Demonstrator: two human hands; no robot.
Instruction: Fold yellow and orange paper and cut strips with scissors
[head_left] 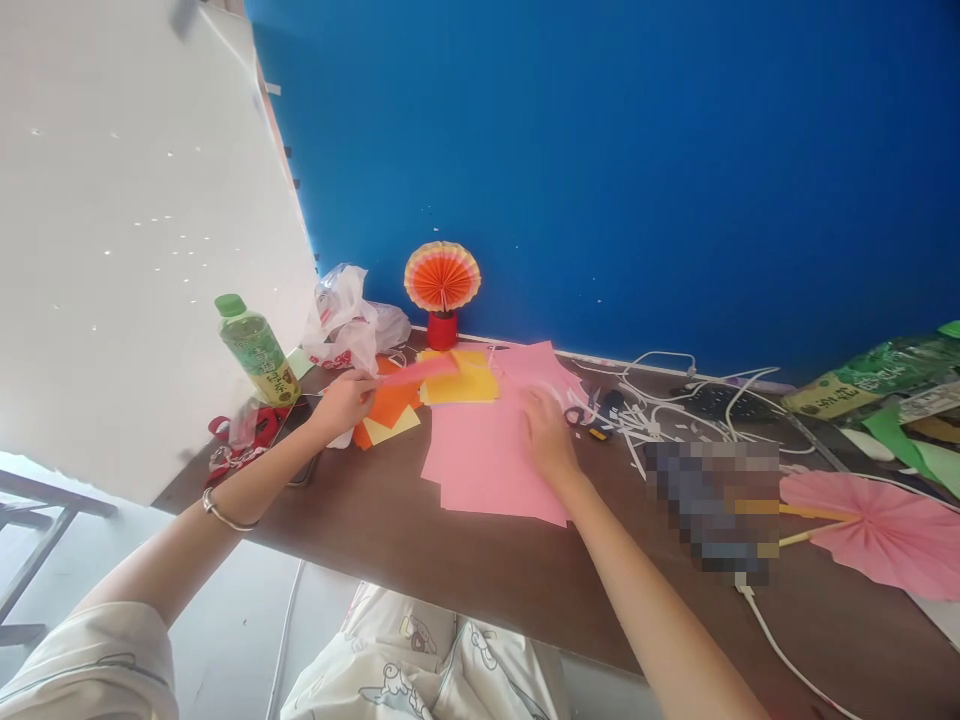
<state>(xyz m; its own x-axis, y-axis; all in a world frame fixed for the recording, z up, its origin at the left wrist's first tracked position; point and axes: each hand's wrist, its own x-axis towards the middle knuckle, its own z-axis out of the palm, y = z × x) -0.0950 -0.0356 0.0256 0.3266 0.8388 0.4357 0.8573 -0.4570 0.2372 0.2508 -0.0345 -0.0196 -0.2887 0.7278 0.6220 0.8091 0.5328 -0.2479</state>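
My left hand [346, 398] pinches one end of a narrow pink paper strip [421, 371] that reaches right over yellow sheets [466, 383] and orange sheets [388, 404]. My right hand [546, 436] lies on a stack of pink paper sheets [480, 462] on the brown table [390, 530], fingers stretched forward and blurred by motion. Small scissors [586, 414] lie just right of that hand.
A green drink bottle [257, 350] and a white plastic bag [346, 320] stand at the back left. An orange paper fan on a red base [442, 285] stands by the blue wall. White cables [675, 400], paper scraps and a pink paper fan [877, 530] lie to the right.
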